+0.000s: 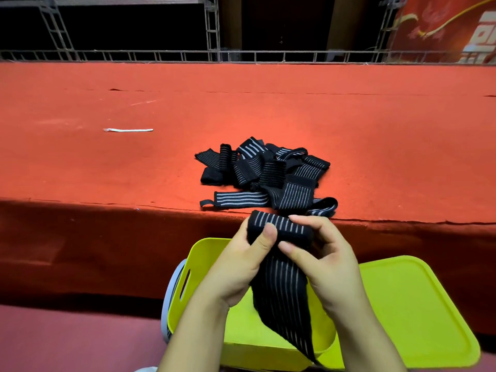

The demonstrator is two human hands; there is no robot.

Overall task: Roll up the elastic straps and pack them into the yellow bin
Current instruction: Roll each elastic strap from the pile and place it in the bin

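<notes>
In the head view, both hands work one black elastic strap (280,267) with thin pale stripes, held over the yellow bin (206,261) at about 6 o'clock in the frame. The left hand (241,264) has its thumb curled over the rolled end at the top and its fingers behind. The right hand (322,259) pinches the same roll from the other side, thumb in front and fingertips over the top edge. The unrolled tail hangs down into the bin, crossing its near wall.

More straps lie in a loose pile (268,173) on the red felt-covered ledge (107,170) at 12 o'clock from the hands, near its front edge. A yellow lid (418,304) sits at 3 o'clock from the bin.

To roll well, the person should probably keep the edges aligned, hold the tail lightly taut, and turn the roll with both thumbs so it stays tight.

On the red banner (451,28) at 1 o'clock, white characters show but cannot be read.
</notes>
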